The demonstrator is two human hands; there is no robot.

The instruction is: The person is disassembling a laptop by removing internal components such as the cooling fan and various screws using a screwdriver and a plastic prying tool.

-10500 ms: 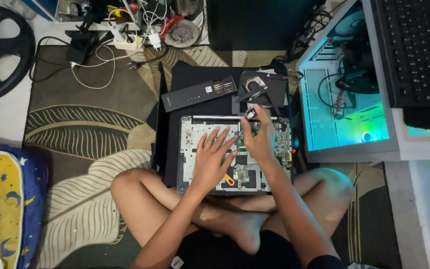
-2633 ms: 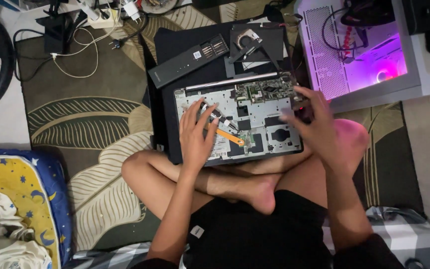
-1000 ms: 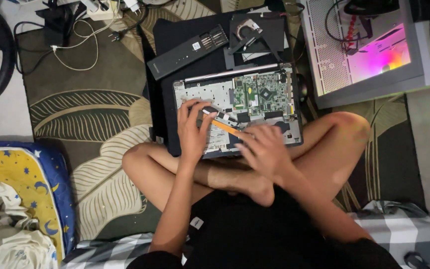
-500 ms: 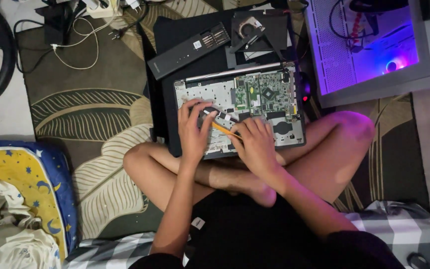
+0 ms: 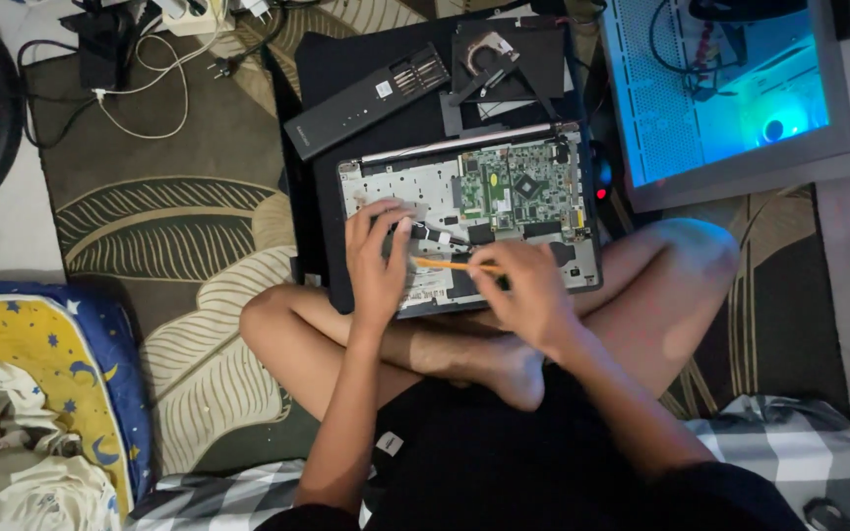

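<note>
On the leaf-patterned rug, the opened grey laptop chassis bears the left hand, fingers spread; the right hand pinches a thin orange screwdriver.

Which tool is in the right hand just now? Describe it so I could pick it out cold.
Start at the opened laptop lying bottom-up before the crossed legs, green circuit board showing. The left hand rests on its pale left half; the right hand sits at its near edge. Between them lies the screwdriver: thin and orange, the only bright stick on the grey and green parts.
</note>
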